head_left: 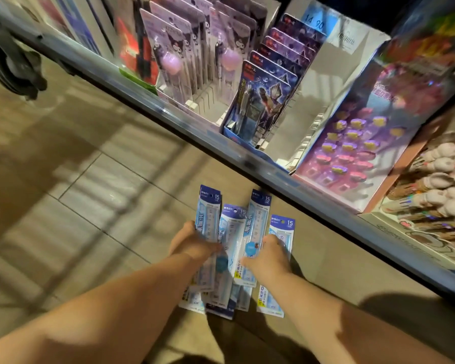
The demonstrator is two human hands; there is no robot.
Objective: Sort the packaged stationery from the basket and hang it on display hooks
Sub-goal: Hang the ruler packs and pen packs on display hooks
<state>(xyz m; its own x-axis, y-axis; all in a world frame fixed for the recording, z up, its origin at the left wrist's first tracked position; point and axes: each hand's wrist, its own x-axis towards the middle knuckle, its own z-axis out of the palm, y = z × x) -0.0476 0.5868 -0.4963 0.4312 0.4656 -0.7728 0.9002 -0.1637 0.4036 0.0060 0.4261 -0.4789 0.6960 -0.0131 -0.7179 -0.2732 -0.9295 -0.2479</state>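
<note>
From the head camera we are looking down at both of our bare forearms reaching forward over a tiled floor (76,179). Our left hand (192,243) is gripping a fanned bundle of blue-and-white ruler packs (231,237), fingers curled round their left edge. Our right hand (269,254) is closing on the bundle's right side, its fingers pressing against the rightmost pack (281,227), which is sitting slightly apart from the others. All the packs are pointing their hang-hole ends away from us, toward the shelf edge (247,158). Above that edge, cartons are standing in a row: lilac carded pens (179,48), dark blue carded pens (265,98) and a pink box of erasers (357,143). No basket is showing.
</note>
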